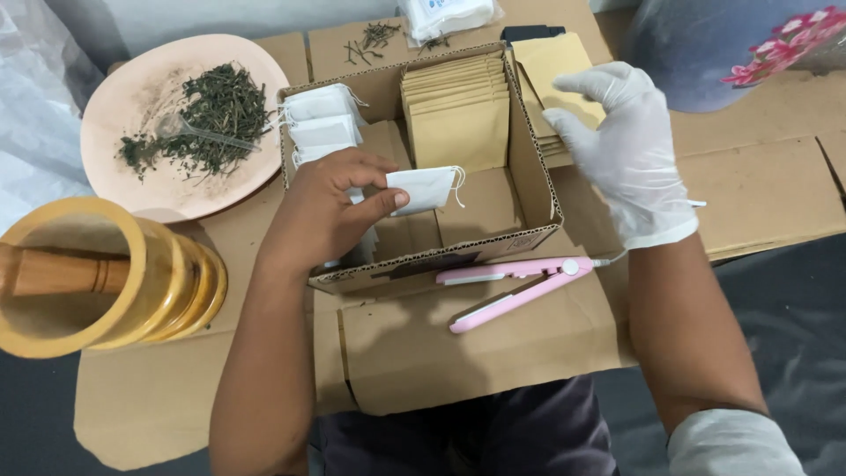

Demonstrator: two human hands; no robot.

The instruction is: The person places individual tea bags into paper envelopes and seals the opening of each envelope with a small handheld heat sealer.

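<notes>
The bare left hand (pixel 330 211) pinched a soft white tea bag (pixel 425 188) over the cardboard box (pixel 529 167); the gloved right hand (pixel 626 150) gripped flat brown paper envelopes (pixel 551 66).

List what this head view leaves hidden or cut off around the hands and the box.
- Left hand: palm and the near end of the white tea bag it pinches are hidden by its own fingers.
- Right hand: its glove hides how it grips the brown envelope.
- Cardboard box: the near wall and left hand hide its floor.
- Wooden mortar: cut off by the left edge.
</notes>
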